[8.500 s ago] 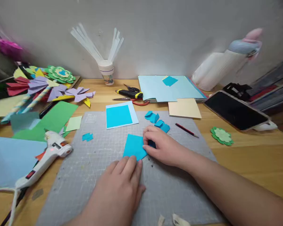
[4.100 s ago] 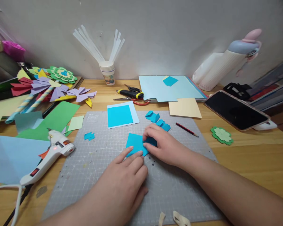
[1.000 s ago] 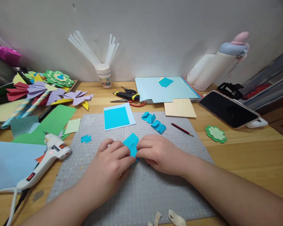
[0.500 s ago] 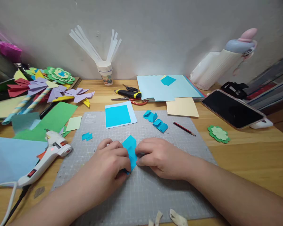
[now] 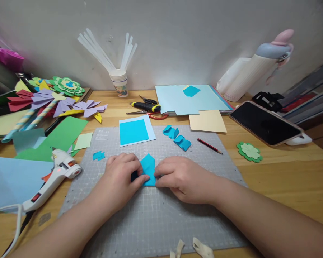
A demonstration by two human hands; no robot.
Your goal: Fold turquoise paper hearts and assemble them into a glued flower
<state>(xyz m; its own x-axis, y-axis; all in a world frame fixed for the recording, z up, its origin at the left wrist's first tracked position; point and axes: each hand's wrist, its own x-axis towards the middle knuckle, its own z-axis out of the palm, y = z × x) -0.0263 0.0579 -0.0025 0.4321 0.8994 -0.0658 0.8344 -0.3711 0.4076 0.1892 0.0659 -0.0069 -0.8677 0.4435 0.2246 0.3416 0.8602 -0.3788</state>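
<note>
A folded piece of blue paper [image 5: 149, 168] lies on the grey cutting mat [image 5: 118, 218], pointed at its far end and straight at its near edge. My left hand [image 5: 123, 173] grips its left side, thumb pressed on the lower part. On the right edge, my right hand [image 5: 177, 177] pinches the paper between bent fingers and thumb; those fingertips are partly hidden. Beyond it sit two small folded blue paper pieces [image 5: 177, 137] and a stack of square blue paper [image 5: 134, 131]. Small blue scraps [image 5: 98, 155] lie to the left.
A white hot glue gun [image 5: 54, 179] with its cable rests at the left, by green paper [image 5: 61, 138]. Scissors [image 5: 148, 114], a cutter [image 5: 145, 106] and a paper cup of strips [image 5: 119, 84] stand behind. A pencil [image 5: 210, 146] and a phone [image 5: 266, 123] are on the right.
The near point of the blue paper has been folded up, leaving a straight lower edge. My left thumb moved from the near tip onto the paper; my right hand stayed nearly still.
</note>
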